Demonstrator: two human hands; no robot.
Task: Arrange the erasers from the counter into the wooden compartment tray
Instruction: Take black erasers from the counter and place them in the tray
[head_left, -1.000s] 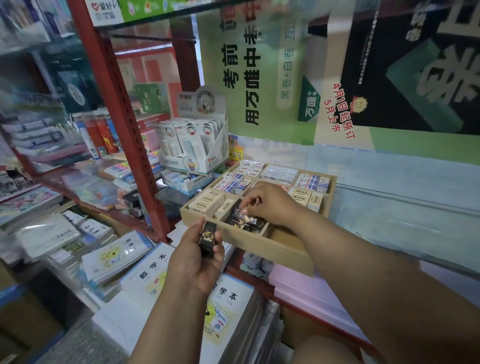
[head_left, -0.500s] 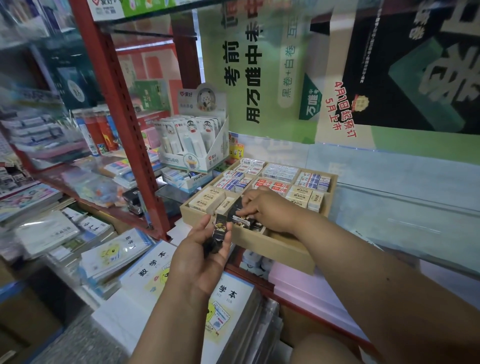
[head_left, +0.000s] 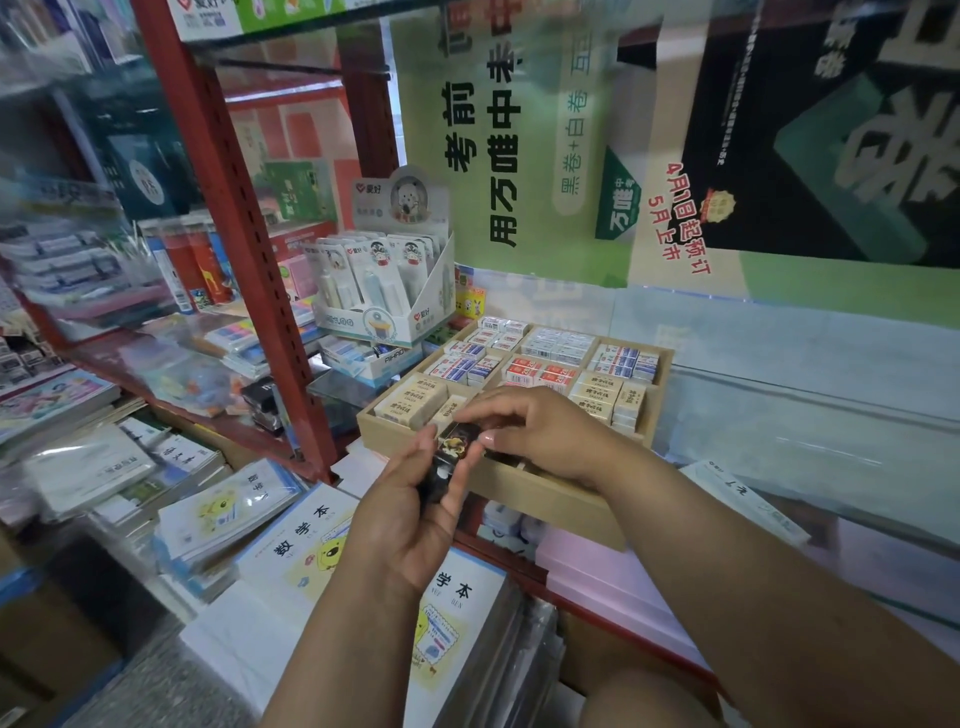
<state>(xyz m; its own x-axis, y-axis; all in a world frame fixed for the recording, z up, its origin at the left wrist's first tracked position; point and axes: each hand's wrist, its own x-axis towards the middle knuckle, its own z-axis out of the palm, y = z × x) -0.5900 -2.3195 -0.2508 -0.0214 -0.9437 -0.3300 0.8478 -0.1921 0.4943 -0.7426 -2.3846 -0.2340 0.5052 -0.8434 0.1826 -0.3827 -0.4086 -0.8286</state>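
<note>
A wooden compartment tray (head_left: 545, 496) stands on the counter, its cells filled with boxed erasers: beige ones (head_left: 410, 402) at the near left, blue-white ones (head_left: 467, 364) behind, red ones (head_left: 540, 374) in the middle. My left hand (head_left: 410, 509) grips a stack of black erasers (head_left: 449, 457) just in front of the tray's near edge. My right hand (head_left: 540, 431) hovers over the tray's near middle cell, its thumb and fingertips pinching the top black eraser of that stack. What lies in that cell is hidden under the hand.
A red shelf post (head_left: 249, 260) rises left of the tray. A white display box of correction tapes (head_left: 379, 291) stands behind the tray. Stacks of exercise books (head_left: 311, 545) lie below my hands. A glass counter top (head_left: 805, 405) stretches to the right.
My left hand has risen with the black erasers to the tray's front edge. My right hand left the near cell, moved back toward the left hand, and now pinches the top eraser.
</note>
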